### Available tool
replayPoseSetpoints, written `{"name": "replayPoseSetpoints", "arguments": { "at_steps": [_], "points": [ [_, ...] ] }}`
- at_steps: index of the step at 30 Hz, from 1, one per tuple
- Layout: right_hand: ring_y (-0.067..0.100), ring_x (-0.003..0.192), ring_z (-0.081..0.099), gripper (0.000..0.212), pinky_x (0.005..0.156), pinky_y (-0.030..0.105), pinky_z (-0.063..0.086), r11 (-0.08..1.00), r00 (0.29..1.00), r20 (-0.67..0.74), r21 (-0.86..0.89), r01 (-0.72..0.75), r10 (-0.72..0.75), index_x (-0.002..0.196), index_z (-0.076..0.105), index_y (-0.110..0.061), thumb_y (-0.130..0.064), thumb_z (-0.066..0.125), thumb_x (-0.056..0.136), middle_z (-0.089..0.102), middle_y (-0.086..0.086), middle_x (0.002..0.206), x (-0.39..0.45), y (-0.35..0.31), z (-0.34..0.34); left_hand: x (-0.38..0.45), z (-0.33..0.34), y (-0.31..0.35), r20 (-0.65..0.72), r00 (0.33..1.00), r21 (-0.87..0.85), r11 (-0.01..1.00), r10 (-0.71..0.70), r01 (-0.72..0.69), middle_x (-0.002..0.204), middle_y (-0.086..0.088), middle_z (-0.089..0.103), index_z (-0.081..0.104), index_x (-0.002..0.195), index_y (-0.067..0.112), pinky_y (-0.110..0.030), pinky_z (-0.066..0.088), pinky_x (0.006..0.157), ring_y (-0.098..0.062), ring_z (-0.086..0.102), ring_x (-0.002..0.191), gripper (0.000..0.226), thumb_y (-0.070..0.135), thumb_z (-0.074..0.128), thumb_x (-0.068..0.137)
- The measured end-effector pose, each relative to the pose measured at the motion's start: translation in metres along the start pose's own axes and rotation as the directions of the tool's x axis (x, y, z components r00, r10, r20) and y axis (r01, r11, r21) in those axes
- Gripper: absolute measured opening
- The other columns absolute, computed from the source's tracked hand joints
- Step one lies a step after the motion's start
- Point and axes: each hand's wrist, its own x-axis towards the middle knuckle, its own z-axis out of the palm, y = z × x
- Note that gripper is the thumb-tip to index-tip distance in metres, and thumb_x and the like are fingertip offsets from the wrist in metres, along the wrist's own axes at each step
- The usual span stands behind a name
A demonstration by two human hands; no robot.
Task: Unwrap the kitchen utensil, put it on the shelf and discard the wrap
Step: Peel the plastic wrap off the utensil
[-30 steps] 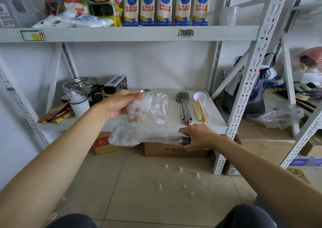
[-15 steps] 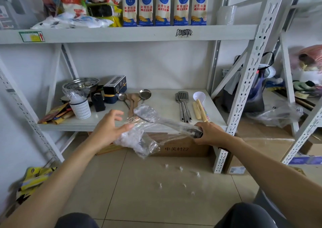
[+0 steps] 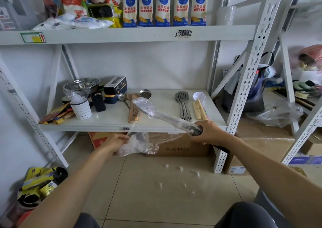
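A long metal utensil [image 3: 162, 114] covered in clear plastic wrap slants up and left over the front of the lower white shelf [image 3: 156, 109]. My right hand [image 3: 209, 132] grips its dark handle end just in front of the shelf edge. Below the shelf edge, my left hand [image 3: 115, 141] pinches a crumpled bunch of loose clear wrap [image 3: 137, 144]. A thin strip of film stretches from that bunch up toward the utensil's head. The head's shape is blurred by the plastic.
On the shelf lie ladles and wooden spoons [image 3: 132, 104], metal spatulas [image 3: 183, 104], a white scoop [image 3: 199, 96], a white holder [image 3: 81, 108], steel bowls [image 3: 81, 86] and a dark box [image 3: 115, 85]. Cardboard boxes [image 3: 177, 147] sit underneath. Small white scraps [image 3: 181, 168] dot the tiled floor.
My right hand raised the utensil so it tilts up over the shelf. My left hand came down from the shelf, pulling the bunched wrap below the shelf edge.
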Motion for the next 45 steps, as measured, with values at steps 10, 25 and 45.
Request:
{"name": "replayPoseSetpoints", "arguments": {
  "at_steps": [10, 25, 45],
  "points": [
    [0.019, 0.055, 0.056, 0.037, 0.058, 0.044, 0.055, 0.996, 0.999, -0.025, -0.082, 0.020, -0.022, 0.082, 0.062, -0.001, -0.035, 0.076, 0.080, 0.065, 0.018, 0.071, 0.000, -0.008, 0.007, 0.006, 0.011, 0.024, 0.365, 0.918, -0.643, 0.755, 0.154, 0.129, 0.106, -0.018, 0.068, 0.061, 0.111, -0.007, -0.023, 0.059, 0.073, -0.019, 0.071, 0.086, 0.034, -0.010, 0.065, 0.077],
    [0.022, 0.063, 0.055, 0.038, 0.059, 0.040, 0.047, 0.937, 0.973, 0.007, -0.270, 0.222, -0.229, 0.078, 0.059, -0.014, -0.051, 0.066, 0.072, 0.061, 0.003, 0.067, -0.014, -0.003, 0.013, 0.018, 0.009, 0.041, 0.255, 0.964, -0.770, 0.619, 0.074, 0.156, 0.112, -0.013, 0.069, 0.061, 0.120, 0.005, -0.040, 0.058, 0.080, -0.025, 0.070, 0.093, 0.037, 0.004, 0.064, 0.083],
    [0.019, 0.077, 0.061, 0.049, 0.068, 0.032, 0.050, 0.758, 0.924, 0.155, -0.533, 0.375, -0.349, 0.126, 0.059, -0.026, -0.042, 0.066, 0.080, 0.071, -0.001, 0.090, -0.010, -0.009, 0.015, 0.030, -0.007, 0.092, 0.342, 0.898, 0.244, 0.897, 0.276, -0.369, 0.103, -0.003, 0.065, 0.064, 0.111, 0.012, -0.032, 0.057, 0.079, -0.018, 0.068, 0.087, 0.051, 0.046, 0.075, 0.074]
  ]
}}
